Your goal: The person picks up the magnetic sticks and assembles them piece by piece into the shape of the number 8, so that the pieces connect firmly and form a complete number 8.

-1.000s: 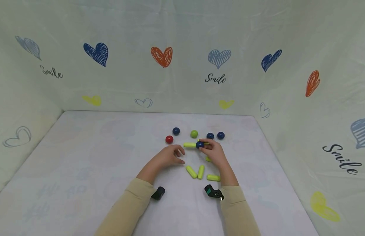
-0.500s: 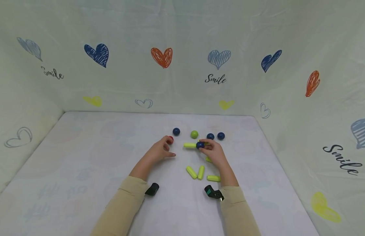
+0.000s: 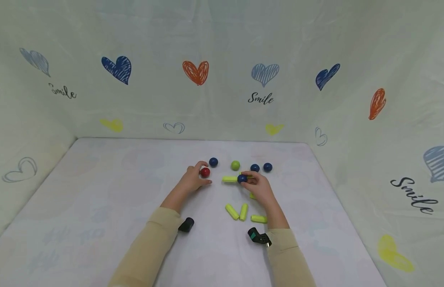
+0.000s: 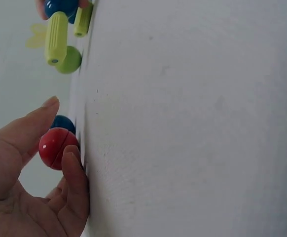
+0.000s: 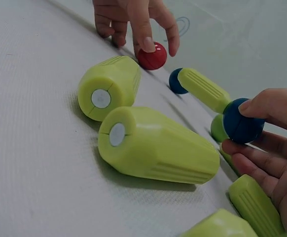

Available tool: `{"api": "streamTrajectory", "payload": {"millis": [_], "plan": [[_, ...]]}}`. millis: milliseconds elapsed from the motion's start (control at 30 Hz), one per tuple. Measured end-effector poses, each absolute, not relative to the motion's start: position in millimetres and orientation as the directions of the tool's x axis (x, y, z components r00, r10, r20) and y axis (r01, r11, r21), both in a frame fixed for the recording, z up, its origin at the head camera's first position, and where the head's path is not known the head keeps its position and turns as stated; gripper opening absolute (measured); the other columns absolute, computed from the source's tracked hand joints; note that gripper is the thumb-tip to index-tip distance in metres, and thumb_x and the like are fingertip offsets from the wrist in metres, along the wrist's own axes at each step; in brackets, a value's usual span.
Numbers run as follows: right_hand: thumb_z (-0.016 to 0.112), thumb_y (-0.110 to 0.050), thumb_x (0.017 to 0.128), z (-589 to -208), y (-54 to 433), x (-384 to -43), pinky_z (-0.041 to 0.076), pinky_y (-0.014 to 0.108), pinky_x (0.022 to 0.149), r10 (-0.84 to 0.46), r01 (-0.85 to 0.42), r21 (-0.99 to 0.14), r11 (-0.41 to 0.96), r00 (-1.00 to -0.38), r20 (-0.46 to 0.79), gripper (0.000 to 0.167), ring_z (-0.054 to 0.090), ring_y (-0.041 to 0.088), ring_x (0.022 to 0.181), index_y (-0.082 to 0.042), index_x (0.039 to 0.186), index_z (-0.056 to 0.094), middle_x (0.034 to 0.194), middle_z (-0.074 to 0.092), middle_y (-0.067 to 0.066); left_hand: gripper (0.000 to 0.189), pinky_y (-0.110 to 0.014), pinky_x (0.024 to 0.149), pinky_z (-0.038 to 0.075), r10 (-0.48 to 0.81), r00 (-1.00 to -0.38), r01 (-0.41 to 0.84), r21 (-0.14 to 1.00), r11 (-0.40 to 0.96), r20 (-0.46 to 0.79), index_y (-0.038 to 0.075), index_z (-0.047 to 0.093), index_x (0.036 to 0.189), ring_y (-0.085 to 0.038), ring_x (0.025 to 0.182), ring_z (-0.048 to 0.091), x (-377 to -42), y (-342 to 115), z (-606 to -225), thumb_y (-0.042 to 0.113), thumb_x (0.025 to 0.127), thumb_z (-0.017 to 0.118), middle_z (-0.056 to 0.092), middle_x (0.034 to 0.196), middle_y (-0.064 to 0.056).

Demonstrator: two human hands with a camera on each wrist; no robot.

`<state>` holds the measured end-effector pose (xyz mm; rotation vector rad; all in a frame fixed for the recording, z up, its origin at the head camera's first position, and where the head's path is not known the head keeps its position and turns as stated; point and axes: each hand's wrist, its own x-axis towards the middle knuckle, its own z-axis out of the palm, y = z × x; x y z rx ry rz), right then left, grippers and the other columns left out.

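Note:
My right hand (image 3: 260,188) pinches a blue ball (image 5: 243,121) between thumb and fingers. A yellow-green ridged rod (image 5: 204,90) is joined to that ball and points left, held up off the table in the right wrist view. My left hand (image 3: 190,179) is spread around a red ball (image 3: 205,172) on the table. In the left wrist view its fingertips (image 4: 72,157) overlap the red ball, while the thumb stands apart from it. Another blue ball (image 3: 213,162) sits just behind the red one.
A green ball (image 3: 235,165) and two blue balls, one at the far right (image 3: 267,167), sit behind my right hand. Several yellow-green rods lie nearer me, among them a slanted rod (image 3: 231,211) and a sideways rod (image 3: 259,219). A printed cloth wall (image 3: 222,111) stands behind the table.
My left hand has moved left from beside the rod to the red ball, its fingers now around it. My right hand has stayed in place with the blue ball and rod.

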<state>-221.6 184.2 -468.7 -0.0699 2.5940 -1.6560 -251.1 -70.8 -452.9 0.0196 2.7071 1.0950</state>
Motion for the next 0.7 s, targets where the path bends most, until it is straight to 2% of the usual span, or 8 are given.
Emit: {"api": "streamTrajectory", "payload": {"millis": [300,400,533,600,700], "plan": [[0.072,-0.008,0.088,-468.5,180.3,-222.8,0.049,0.035,0.085,-0.067,-0.021,-0.908,0.419,-0.998,-0.008,0.036,0.059,0.024,0.103,-0.011,0.123,0.065,0.124,0.060,0.009,0.041,-0.043,0.089,0.048,0.075,-0.983,-0.063,0.696,0.716,-0.166,0.014,0.057,0.123,-0.033,0.107,0.053,-260.3,-69.2,-454.1,0.017,0.086,0.076,0.051,0.120,-0.021],[0.072,-0.009,0.088,-467.9,179.5,-223.1,0.049,0.036,0.086,-0.062,-0.028,-0.907,0.419,-0.998,0.002,0.036,0.060,0.024,0.104,-0.011,0.123,0.066,0.124,0.060,0.009,0.034,-0.038,0.080,0.049,0.077,-0.985,-0.059,0.717,0.694,-0.156,0.013,0.060,0.118,-0.028,0.097,0.056,-260.2,-70.8,-453.0,0.014,0.087,0.074,0.056,0.114,-0.018],[0.073,-0.008,0.086,-467.4,179.5,-222.6,0.050,0.036,0.085,-0.049,-0.023,-0.904,0.426,-0.999,0.002,0.036,0.061,0.023,0.104,-0.012,0.122,0.067,0.125,0.061,0.007,0.031,-0.029,0.063,0.048,0.091,-0.983,-0.074,0.792,0.606,-0.161,0.011,0.060,0.116,-0.020,0.072,0.057,-257.9,-74.8,-455.1,0.012,0.088,0.073,0.060,0.104,-0.015],[0.073,-0.008,0.087,-467.4,179.9,-221.9,0.050,0.036,0.084,-0.044,-0.014,-0.902,0.431,-0.999,-0.006,0.036,0.061,0.023,0.103,-0.012,0.121,0.067,0.124,0.061,0.008,0.031,-0.026,0.059,0.047,0.087,-0.981,-0.099,0.837,0.538,-0.172,0.010,0.060,0.117,-0.018,0.064,0.056,-255.9,-76.7,-457.2,0.010,0.088,0.072,0.060,0.106,-0.016],[0.073,-0.009,0.087,-466.8,180.7,-220.7,0.050,0.035,0.082,-0.041,-0.009,-0.897,0.443,-0.999,-0.010,0.036,0.061,0.023,0.102,-0.012,0.122,0.067,0.121,0.062,0.008,0.032,-0.025,0.059,0.050,0.076,-0.981,-0.124,0.882,0.455,-0.177,0.008,0.060,0.118,-0.017,0.065,0.058,-252.6,-78.0,-459.1,0.007,0.088,0.072,0.057,0.115,-0.019]]}}
